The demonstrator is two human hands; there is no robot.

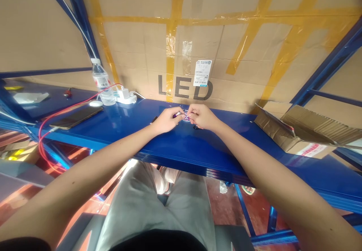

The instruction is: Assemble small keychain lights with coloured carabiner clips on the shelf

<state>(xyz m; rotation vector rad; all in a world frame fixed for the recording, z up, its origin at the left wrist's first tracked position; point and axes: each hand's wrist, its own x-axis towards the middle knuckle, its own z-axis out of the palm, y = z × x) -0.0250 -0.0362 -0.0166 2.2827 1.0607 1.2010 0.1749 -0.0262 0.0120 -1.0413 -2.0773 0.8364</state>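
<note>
When working before the large cardboard [147, 64] and above the blue tabletop [166, 145], better to keep the left hand [167, 120] and the right hand [203, 116] steady, close together. With the left, holding a small dark, shiny piece [177, 114] in curled fingers; with the right, pinching a smaller pale-purple part [186, 116], just between both hands. Press lightly, move slowly; impossible to tell whether joined.

"What's worn down there?"
"Pale grey trousers [127, 205], loose and creased (bright light on them, too)!"
"And up top?"
"Black top [158, 240], dark sleeve [25, 244] on the left arm [70, 194], both forearms [113, 154] bare!"
</note>
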